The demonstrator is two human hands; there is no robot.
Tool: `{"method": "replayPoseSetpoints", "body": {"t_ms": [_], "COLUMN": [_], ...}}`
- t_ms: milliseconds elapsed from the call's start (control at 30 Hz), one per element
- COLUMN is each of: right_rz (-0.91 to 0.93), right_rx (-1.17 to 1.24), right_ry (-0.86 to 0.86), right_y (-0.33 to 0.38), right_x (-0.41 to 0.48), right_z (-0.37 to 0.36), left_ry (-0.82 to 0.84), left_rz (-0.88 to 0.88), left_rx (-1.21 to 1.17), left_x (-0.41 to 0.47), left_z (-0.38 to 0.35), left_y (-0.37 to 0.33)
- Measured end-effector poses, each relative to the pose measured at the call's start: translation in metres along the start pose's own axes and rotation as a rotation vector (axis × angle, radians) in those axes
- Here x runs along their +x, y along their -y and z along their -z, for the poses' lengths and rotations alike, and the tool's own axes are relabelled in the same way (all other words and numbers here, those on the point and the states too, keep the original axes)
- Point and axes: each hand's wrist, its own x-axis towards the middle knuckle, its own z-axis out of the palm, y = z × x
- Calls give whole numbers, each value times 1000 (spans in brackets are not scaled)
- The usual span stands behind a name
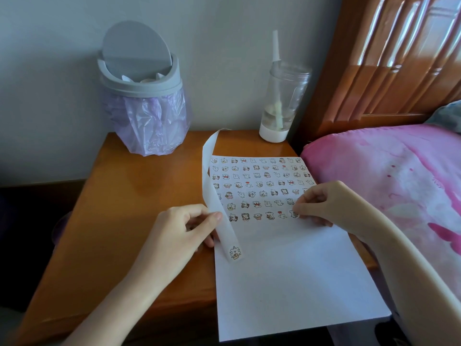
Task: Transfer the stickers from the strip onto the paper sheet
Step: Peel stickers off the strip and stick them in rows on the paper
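Across the right half of the orange-brown wooden bedside table (pixel 139 186) lies the white rectangular paper sheet (pixel 287 278), its long axis running from the table's far edge toward the person and its near end hanging past the front edge. Rows of small cartoon stickers cover its far half; the near half is bare.

The long white backing strip (pixel 212 186) runs roughly along the sheet's left edge, curling up near the table's far edge and coming down to the left hand (pixel 179 233). That hand pinches it between thumb and forefinger, the other fingers curled under. One last cartoon sticker (pixel 235 253) sits at the strip's near tip, just past the pinch and over the sheet's bare part.

The right hand (pixel 321 203) is closed to a fingertip pinch over a freshly set sticker (pixel 293 214) at the right end of the nearest row, seemingly pressing it down; whether it has let go I cannot tell.

So the remaining sticker lies to the left of the right hand and slightly nearer the person, beside the left hand's fingers. The next peel likely calls for the right hand to cross leftward.
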Motion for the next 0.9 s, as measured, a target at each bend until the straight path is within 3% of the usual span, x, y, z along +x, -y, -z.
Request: {"method": "replayPoseSetpoints", "body": {"t_ms": [600,900], "right_rz": [29,47], "right_rx": [13,-157], "right_ry": [-20,-42], "right_y": [-8,-8], "right_x": [6,6], "right_z": [-3,-3], "left_ry": [-22,-15], "left_rz": [-11,-21], "left_rx": [12,75], "left_x": [1,0], "left_z": [-1,0], "left_y": [2,2]}}
